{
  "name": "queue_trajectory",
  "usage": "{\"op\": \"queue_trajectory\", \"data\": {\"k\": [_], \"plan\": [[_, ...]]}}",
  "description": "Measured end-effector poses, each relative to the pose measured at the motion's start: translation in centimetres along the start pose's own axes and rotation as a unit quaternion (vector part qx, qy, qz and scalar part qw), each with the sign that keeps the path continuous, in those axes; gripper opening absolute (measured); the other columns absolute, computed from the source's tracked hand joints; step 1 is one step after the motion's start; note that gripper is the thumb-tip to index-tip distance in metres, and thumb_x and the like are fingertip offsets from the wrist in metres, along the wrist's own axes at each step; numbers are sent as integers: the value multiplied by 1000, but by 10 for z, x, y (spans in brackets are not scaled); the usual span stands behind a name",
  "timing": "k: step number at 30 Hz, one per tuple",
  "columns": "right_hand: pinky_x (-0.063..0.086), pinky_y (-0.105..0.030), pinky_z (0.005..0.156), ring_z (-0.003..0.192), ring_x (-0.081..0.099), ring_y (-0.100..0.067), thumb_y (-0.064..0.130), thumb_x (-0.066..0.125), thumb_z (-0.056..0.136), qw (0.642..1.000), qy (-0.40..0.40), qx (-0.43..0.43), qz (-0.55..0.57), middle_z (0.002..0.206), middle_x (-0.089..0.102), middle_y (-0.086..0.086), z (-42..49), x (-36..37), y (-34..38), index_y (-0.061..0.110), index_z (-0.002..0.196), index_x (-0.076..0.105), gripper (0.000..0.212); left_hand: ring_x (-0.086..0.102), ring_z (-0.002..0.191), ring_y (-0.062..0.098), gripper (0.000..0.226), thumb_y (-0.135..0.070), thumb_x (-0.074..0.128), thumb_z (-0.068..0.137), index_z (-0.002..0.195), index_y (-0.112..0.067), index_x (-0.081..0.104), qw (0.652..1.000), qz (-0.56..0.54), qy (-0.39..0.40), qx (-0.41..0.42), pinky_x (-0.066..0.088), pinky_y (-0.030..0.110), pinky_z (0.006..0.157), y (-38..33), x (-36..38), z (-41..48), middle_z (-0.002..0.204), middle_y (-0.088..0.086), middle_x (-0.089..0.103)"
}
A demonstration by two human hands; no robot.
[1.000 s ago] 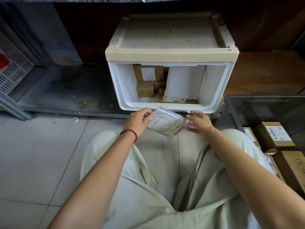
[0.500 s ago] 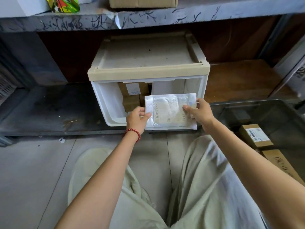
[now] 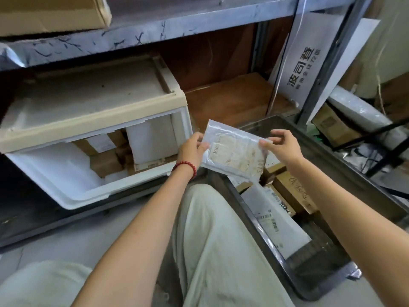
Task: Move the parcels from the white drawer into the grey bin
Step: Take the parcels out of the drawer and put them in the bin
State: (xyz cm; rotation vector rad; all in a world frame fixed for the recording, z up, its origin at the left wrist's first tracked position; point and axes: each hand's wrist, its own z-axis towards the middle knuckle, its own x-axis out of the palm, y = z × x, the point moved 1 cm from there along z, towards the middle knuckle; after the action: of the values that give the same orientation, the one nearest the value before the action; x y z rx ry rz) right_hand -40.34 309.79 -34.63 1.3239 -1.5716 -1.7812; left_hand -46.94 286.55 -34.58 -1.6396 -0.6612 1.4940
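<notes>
A flat grey plastic parcel (image 3: 234, 154) with a printed label hangs in the air over the near left rim of the grey bin (image 3: 261, 229). My left hand (image 3: 193, 149) grips its left edge, thumb on top. My right hand (image 3: 280, 145) pinches its right corner with thumb and fingers. The white drawer (image 3: 73, 180) stands open at the left under a beige frame, with several brown boxes (image 3: 106, 162) and a white parcel (image 3: 152, 140) inside. Brown boxes (image 3: 292, 191) and a white bag parcel (image 3: 278, 224) lie in the bin.
A metal shelf (image 3: 137, 34) runs overhead with a cardboard box (image 3: 51, 12) on it. A shelf upright (image 3: 327, 60) and a white sign (image 3: 303, 60) stand behind the bin. Wrapped packages (image 3: 358, 116) lie at the far right. My trousered legs (image 3: 221, 251) fill the foreground.
Both hands have carried the grey parcel rightward, from in front of the drawer to above the bin's left rim. The view has swung right, bringing the bin's contents into sight.
</notes>
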Motion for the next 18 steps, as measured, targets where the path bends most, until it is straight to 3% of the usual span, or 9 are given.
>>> {"op": "queue_trajectory", "data": {"k": [2, 5, 7, 9, 12, 14, 18], "plan": [[48, -28, 86, 101, 59, -14, 34, 73, 84, 999, 0, 3, -44, 110, 63, 4, 1, -22, -15, 20, 125, 53, 48, 60, 99, 23, 12, -23, 52, 97, 106, -17, 56, 998, 27, 47, 13, 49, 36, 86, -10, 22, 5, 109, 5, 64], [47, -32, 89, 105, 57, -14, 35, 69, 87, 994, 11, -6, -106, 112, 62, 5, -2, -46, -33, 23, 117, 60, 34, 58, 96, 19, 9, -23, 53, 96, 104, -21, 56, 992, 54, 113, 29, 44, 31, 79, -23, 53, 9, 109, 3, 64], [49, -41, 94, 105, 59, -16, 35, 66, 89, 986, 24, 0, -168, 109, 64, 4, -3, -57, -44, 25, 109, 62, 23, 59, 98, 20, 11, -23, 53, 96, 107, -21, 56, 984, 73, 159, 41, 47, 34, 81, -28, 73, 9, 110, 2, 64], [50, -39, 89, 100, 60, -19, 32, 64, 91, 978, 46, 22, -202, 102, 65, 2, -4, -64, -58, 23, 101, 63, 13, 60, 99, 21, 12, -23, 53, 96, 107, -21, 56, 976, 99, 186, 53, 50, 37, 84, -32, 90, 8, 109, 2, 65], [46, -26, 73, 89, 60, -17, 26, 61, 93, 975, 69, 52, -206, 93, 63, 1, -5, -69, -82, 18, 95, 64, 9, 60, 94, 19, 9, -25, 54, 95, 103, -28, 54, 970, 129, 197, 58, 51, 37, 82, -29, 112, 9, 106, -1, 66], [41, -21, 64, 80, 58, -11, 25, 60, 94, 974, 72, 67, -204, 88, 62, 3, -6, -69, -97, 20, 88, 61, 8, 60, 95, 18, 18, -28, 55, 94, 112, -28, 54, 964, 158, 203, 62, 52, 37, 84, -25, 123, 9, 110, -4, 65], [45, -32, 72, 83, 57, -18, 25, 59, 94, 964, 72, 105, -233, 87, 62, 0, -3, -58, -124, 21, 81, 54, 14, 58, 106, 16, 27, -36, 53, 93, 118, -30, 55, 925, 310, 167, 140, 45, 35, 85, -15, 136, 14, 117, -9, 62]]}}
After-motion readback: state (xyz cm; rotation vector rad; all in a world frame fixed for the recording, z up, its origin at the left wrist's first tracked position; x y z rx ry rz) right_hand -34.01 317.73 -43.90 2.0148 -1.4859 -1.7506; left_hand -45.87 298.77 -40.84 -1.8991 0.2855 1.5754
